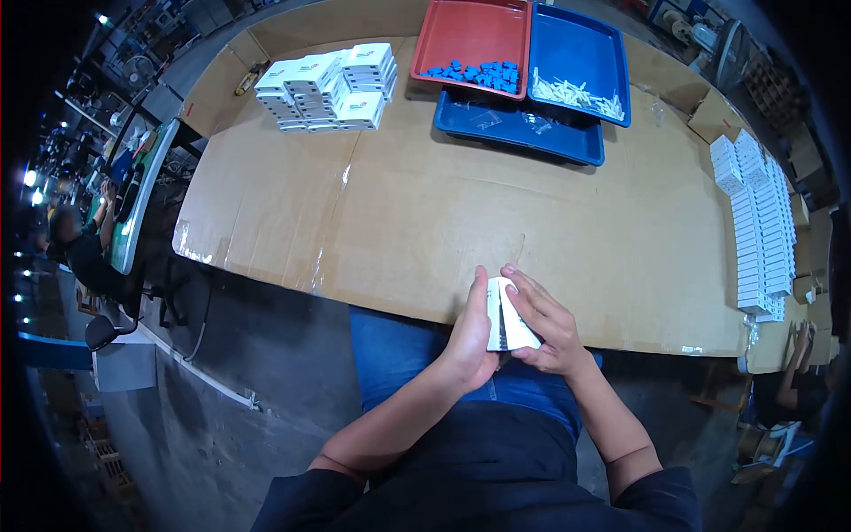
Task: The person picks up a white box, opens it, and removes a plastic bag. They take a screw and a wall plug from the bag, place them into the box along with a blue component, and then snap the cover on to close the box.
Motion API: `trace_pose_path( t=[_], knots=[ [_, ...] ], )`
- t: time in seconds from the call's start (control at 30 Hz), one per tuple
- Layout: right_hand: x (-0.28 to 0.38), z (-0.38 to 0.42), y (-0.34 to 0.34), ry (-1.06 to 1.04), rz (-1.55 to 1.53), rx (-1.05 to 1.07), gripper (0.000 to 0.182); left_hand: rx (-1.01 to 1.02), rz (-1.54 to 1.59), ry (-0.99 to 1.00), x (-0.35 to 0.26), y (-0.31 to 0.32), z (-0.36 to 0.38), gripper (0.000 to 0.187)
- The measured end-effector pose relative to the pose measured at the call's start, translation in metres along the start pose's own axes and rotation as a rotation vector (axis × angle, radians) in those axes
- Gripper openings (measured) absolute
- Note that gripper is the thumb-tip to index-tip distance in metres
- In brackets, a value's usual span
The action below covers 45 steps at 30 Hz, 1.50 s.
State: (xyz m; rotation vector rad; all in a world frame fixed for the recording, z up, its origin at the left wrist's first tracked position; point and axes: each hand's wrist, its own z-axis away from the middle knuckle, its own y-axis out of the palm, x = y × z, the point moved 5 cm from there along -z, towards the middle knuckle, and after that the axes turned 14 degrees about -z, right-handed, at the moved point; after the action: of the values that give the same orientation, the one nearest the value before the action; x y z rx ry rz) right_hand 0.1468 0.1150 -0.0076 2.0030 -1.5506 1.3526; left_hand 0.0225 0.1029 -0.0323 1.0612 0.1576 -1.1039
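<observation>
Just over the front edge of the table, my left hand (pixel 470 344) and my right hand (pixel 551 330) hold a small white case (pixel 518 330) between them. The case looks like two white pieces set at a slight angle, with a dark wedge-shaped gap down the middle. My left palm and fingers lie along its left side. On the right, my other hand's fingers press over the right piece. What lies inside the gap is too small to make out.
Stacked white boxes (pixel 324 84) stand at the back left, and more white boxes (pixel 758 230) line the right edge. A red tray (pixel 470 35) holds blue pieces; a blue tray (pixel 576 44) holds white sticks. Beneath sits another blue tray (pixel 514 142). Other people work at both sides.
</observation>
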Motion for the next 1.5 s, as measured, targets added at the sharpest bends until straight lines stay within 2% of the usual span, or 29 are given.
trace_pose_path(
  t=[0.07, 0.1, 0.33, 0.4, 0.5, 0.73, 0.8, 0.83, 0.9, 0.93, 1.0, 1.03, 1.07, 1.13, 1.17, 1.33, 1.5],
  knots=[
    [0.007, -0.004, 0.000, -0.039, 0.010, 0.003, 0.079, -0.044, -0.017, 0.015, -0.007, 0.009, 0.011, 0.069],
    [0.010, -0.005, 0.000, -0.076, 0.015, 0.010, 0.079, -0.048, -0.087, 0.040, -0.007, 0.010, 0.011, 0.082],
    [0.015, -0.005, 0.000, -0.134, 0.005, 0.009, 0.082, -0.068, -0.213, 0.095, -0.004, 0.015, 0.020, 0.090],
    [0.018, -0.006, -0.001, -0.160, 0.010, 0.019, 0.083, 0.031, -0.305, 0.139, 0.001, 0.011, 0.019, 0.097],
    [0.020, -0.009, -0.001, -0.174, 0.006, 0.017, 0.083, 0.083, -0.294, 0.164, 0.000, 0.011, 0.019, 0.100],
    [0.019, -0.008, 0.001, -0.147, 0.033, 0.031, 0.085, 0.065, -0.329, 0.185, -0.002, 0.010, 0.021, 0.102],
    [0.020, -0.013, -0.004, -0.101, 0.079, 0.082, 0.086, 0.135, -0.316, 0.197, -0.005, 0.007, 0.017, 0.079],
    [0.021, -0.016, -0.010, -0.105, 0.085, 0.080, 0.086, 0.140, -0.319, 0.201, -0.008, 0.007, 0.016, 0.079],
    [0.021, -0.016, -0.021, -0.042, -0.007, 0.067, 0.077, 0.117, -0.490, 0.196, -0.015, 0.006, 0.015, 0.054],
    [0.022, -0.016, -0.016, -0.038, -0.002, 0.055, 0.077, 0.126, -0.498, 0.188, -0.020, 0.007, 0.017, 0.054],
    [0.015, -0.014, -0.024, 0.105, -0.338, -0.547, 0.066, 0.143, -0.381, 0.238, -0.036, 0.011, 0.025, 0.048],
    [0.012, -0.016, -0.024, 0.160, -0.434, -0.646, 0.052, 0.156, -0.392, 0.298, -0.041, 0.010, 0.026, 0.050],
    [0.010, -0.010, -0.029, 0.152, -0.422, -0.658, 0.052, 0.172, -0.400, 0.296, -0.042, 0.012, 0.024, 0.050],
    [-0.007, 0.003, -0.021, 0.415, -0.670, -0.504, 0.045, 0.127, -0.522, 0.500, -0.053, 0.012, 0.026, 0.049],
    [-0.009, 0.015, -0.020, 0.544, -0.689, -0.484, 0.039, 0.156, -0.595, 0.517, -0.050, 0.004, 0.025, 0.047],
    [0.005, 0.001, -0.021, 0.433, -0.851, -0.460, 0.039, 0.187, -0.634, 0.529, -0.048, -0.002, 0.032, 0.044],
    [0.011, -0.006, -0.025, 0.367, -0.914, -0.310, 0.046, 0.176, -0.675, 0.553, -0.046, -0.001, 0.034, 0.044]
  ],
)
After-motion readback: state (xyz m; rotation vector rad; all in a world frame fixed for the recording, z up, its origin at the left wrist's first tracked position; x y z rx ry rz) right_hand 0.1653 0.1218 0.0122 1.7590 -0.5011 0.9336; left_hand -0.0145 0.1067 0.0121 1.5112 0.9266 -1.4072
